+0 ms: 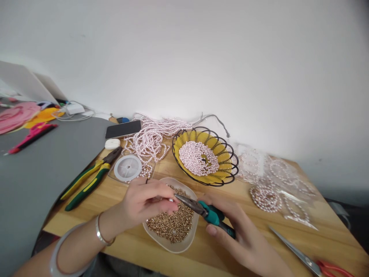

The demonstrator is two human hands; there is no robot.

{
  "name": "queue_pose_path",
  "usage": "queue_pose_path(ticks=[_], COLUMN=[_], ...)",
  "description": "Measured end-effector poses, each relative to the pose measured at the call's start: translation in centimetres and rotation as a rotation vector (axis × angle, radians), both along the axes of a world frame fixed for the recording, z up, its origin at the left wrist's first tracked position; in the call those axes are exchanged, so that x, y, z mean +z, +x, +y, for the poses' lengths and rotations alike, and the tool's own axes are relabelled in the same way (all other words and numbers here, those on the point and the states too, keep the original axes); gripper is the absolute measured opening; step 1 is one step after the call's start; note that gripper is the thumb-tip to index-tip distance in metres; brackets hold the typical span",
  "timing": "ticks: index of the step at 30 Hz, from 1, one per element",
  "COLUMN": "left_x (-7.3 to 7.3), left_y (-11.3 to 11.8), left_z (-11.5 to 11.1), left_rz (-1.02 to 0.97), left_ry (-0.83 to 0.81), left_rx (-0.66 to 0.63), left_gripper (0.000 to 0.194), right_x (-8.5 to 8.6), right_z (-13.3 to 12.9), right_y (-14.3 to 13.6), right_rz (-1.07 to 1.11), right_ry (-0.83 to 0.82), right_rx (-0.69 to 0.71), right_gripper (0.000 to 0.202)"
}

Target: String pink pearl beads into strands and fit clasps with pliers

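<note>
My left hand [148, 202] is pinched closed over a white dish [188, 246] of small gold beads [173, 227]. A tiny shiny bead [171, 200] shows between its thumb and fingers; whether a thread runs through it I cannot make out. My right hand [233, 227] is wrapped round teal-handled needle-nose pliers [211, 213]. The tip of the pliers reaches the fingertips of my left hand, right by the bead. Behind the dish stands a yellow basket with looped black wire [225, 157], holding loose pale pink beads [196, 157].
Green-and-yellow pliers [92, 177], a thread spool [127, 168], a white earphone case [112, 144] and a phone [123, 129] lie left. Pink bead strands [150, 142] are piled behind. Bagged beads [276, 173], a bead coil [265, 199] and red-handled scissors [305, 259] lie right.
</note>
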State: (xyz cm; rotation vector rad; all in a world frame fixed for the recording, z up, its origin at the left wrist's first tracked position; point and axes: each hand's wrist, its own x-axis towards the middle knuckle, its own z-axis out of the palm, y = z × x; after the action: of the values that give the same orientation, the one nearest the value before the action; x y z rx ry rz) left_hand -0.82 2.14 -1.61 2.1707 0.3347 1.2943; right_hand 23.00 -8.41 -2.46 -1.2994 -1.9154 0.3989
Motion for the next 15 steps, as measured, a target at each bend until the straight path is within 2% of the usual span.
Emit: queue_pose_path(ticks=[15], left_x=[0.15], left_y=[-0.25], left_z=[-0.21], left_rz=[0.041], left_ry=[-0.047], left_rx=[-0.016], left_gripper=[0.025], right_x=[0.17], right_z=[-0.03], right_y=[-0.32], right_rz=[0.097], right_ry=[-0.035], right_rx=[0.021], right_gripper=[0.034])
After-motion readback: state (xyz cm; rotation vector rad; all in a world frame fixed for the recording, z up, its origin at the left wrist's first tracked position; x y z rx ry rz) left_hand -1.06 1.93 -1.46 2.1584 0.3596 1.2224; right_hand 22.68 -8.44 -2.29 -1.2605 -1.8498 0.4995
